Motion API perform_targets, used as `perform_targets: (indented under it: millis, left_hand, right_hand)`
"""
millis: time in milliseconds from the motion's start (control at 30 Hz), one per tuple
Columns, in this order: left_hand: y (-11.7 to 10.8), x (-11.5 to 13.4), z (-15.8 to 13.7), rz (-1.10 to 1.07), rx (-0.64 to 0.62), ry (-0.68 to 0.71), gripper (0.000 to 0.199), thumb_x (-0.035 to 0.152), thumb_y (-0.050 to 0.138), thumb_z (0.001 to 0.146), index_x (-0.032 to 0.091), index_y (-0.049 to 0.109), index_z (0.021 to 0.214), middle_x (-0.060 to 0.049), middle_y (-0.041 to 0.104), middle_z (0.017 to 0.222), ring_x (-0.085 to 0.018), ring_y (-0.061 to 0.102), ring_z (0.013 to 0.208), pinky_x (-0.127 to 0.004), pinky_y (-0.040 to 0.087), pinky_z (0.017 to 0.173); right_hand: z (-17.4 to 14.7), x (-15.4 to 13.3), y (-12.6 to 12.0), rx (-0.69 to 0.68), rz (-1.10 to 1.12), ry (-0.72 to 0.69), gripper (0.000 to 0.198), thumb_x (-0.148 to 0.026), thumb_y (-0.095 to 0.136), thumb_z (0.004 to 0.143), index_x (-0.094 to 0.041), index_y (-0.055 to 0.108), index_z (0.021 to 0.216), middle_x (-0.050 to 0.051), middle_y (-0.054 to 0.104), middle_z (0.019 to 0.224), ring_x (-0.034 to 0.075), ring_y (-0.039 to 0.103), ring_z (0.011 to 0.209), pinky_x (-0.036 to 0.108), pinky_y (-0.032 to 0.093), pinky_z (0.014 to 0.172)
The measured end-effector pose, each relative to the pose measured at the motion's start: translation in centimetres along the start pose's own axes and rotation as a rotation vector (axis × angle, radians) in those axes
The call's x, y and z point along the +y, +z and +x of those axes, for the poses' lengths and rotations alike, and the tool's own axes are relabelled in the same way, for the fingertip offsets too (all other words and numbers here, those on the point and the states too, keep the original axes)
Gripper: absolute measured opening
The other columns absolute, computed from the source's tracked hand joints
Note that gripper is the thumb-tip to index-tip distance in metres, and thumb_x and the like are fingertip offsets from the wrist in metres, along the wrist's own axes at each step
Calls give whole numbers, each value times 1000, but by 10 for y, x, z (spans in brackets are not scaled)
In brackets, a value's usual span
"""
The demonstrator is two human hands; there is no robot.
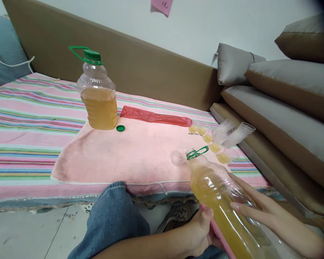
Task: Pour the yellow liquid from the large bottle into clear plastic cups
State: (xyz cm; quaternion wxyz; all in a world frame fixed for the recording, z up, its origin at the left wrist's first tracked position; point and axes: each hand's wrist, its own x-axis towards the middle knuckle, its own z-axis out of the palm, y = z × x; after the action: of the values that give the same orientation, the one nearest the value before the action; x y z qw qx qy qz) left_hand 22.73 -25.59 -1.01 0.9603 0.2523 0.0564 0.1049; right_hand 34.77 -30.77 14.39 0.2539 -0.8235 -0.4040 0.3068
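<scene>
A large clear plastic bottle (218, 194) of yellow liquid lies tilted in front of me. Its uncapped mouth, with a green ring and carry loop (202, 151), points up and away. My left hand (202, 232) grips its left side, beside a pink strip (221, 239) that may be its label. Along the right side my right hand (261, 207) supports the bottle with long fingers. Close by the mouth is a small clear cup (179, 158). Several small cups of yellow liquid (215, 146) stand in a row to the right, near stacked clear cups (241, 133).
A second bottle (101, 108), capped in green, stands at the back left on a pink cloth (118, 158). Near it are a loose green cap (120, 128) and a red plastic bag (156, 117). Grey-brown cushions (288, 108) are piled at the right.
</scene>
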Motion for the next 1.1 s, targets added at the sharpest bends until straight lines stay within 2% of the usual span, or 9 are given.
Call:
perform_targets:
  millis: [200, 367, 500, 600, 767, 900, 1100]
  left_hand:
    - [0, -1, 1, 4, 39, -14, 108, 91, 62, 49, 24, 53, 133, -18, 63, 129, -45, 56, 120, -72, 34, 99]
    - [-4, -6, 2, -7, 5, 23, 87, 86, 55, 64, 29, 58, 129, -13, 65, 129, -43, 56, 121, -69, 32, 102]
    - [-6, -7, 5, -14, 4, 12, 106, 90, 64, 45, 27, 57, 130, -15, 67, 125, -45, 58, 118, -71, 31, 101]
    - [-7, -6, 6, -16, 24, 0, 104, 90, 64, 46, 26, 57, 128, -15, 67, 124, -43, 59, 117, -69, 32, 103]
    - [-8, -6, 7, -34, 5, 31, 106, 88, 64, 50, 25, 51, 134, -16, 69, 117, -40, 65, 106, -67, 44, 93]
    - [-4, -3, 5, -54, -2, 31, 112, 88, 65, 51, 24, 46, 141, -18, 67, 123, -39, 66, 105, -65, 45, 93]
    - [-3, -3, 4, -59, 16, 13, 116, 90, 65, 46, 22, 47, 138, -18, 67, 121, -39, 65, 107, -61, 47, 91]
  right_hand:
    - [2, 5, 0, -39, 70, 58, 97, -64, 69, 74, -27, 29, 154, 3, 35, 157, 33, 35, 143, 47, 29, 117]
    - [3, 1, 0, -22, 39, 46, 95, -64, 69, 73, -28, 32, 153, 1, 34, 157, 34, 30, 144, 47, 24, 118]
    - [3, 0, -1, -32, 19, 51, 95, -65, 67, 74, -29, 31, 154, 1, 35, 157, 32, 31, 144, 47, 23, 118]
    - [4, 1, -1, -39, 5, 65, 98, -68, 65, 73, -28, 28, 155, 2, 35, 157, 33, 30, 145, 47, 24, 118]
    - [4, -1, -2, -42, -25, 78, 102, -70, 64, 72, -27, 24, 156, 1, 29, 160, 30, 25, 147, 44, 19, 120]
    - [5, -4, -1, -46, -15, 80, 106, -71, 65, 71, -24, 23, 156, 2, 27, 160, 30, 26, 147, 44, 17, 120]
    - [6, -8, -1, -32, -39, 66, 103, -72, 65, 69, -27, 30, 154, 2, 28, 160, 32, 26, 146, 45, 19, 120]
